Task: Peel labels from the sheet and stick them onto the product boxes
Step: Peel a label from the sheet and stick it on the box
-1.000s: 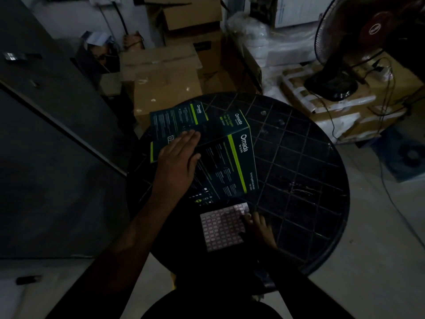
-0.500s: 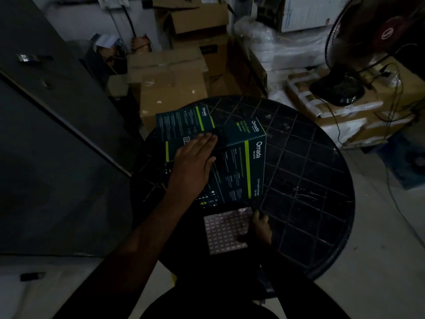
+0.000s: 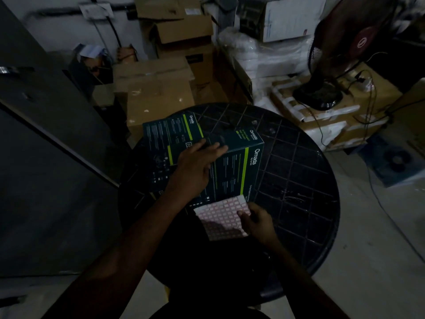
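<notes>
A flat dark-green printed cardboard box [image 3: 170, 132] lies at the 10 o'clock sector of the round black grid-patterned plastic table [image 3: 299, 180]. A taller dark-green cardboard box with lime stripes [image 3: 236, 171] stands just beside it, toward 12 o'clock of the table centre. The left hand [image 3: 195, 169] rests palm-down on this taller box, fingers extended and loosely together. At 6 o'clock of the box, a white sheet of small pink-edged labels [image 3: 220, 217] lies on the table. The right hand [image 3: 256, 221] rests on the sheet's right edge, fingers curled; whether it pinches a label cannot be determined.
</notes>
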`<state>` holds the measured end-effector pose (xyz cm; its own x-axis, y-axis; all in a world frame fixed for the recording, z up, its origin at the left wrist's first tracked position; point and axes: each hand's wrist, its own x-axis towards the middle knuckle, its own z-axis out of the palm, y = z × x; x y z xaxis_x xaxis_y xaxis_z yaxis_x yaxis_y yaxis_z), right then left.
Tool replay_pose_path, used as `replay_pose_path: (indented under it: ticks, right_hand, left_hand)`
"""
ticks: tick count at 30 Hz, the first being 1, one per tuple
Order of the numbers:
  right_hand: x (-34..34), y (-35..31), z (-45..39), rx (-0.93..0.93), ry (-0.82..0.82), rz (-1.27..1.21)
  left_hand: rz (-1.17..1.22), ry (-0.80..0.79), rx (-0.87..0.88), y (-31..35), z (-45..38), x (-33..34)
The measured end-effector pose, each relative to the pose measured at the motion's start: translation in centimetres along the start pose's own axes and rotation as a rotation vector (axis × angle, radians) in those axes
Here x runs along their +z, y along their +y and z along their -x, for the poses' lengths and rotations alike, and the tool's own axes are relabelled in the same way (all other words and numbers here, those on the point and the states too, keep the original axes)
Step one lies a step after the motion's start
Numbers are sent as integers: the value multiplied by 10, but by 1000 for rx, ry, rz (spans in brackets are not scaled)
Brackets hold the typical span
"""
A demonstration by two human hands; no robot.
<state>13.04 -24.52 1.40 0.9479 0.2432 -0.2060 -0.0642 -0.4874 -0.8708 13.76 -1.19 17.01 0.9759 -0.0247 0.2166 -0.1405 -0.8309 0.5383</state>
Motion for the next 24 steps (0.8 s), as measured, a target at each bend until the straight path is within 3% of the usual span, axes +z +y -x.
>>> replay_pose_path:
  ticks: [8,15,24]
  right_hand:
    - [-54,-109,10,-285,-78,-269]
    - [-62,-149,11,-338,-184,-254]
    - [-51,-158,22,-518,37,-194]
  left_hand:
    - [332,-130,-193,17,-1,-20]
    - [490,-223,-212,26,7,-30]
    - [523,-218,-254,26,10,-29]
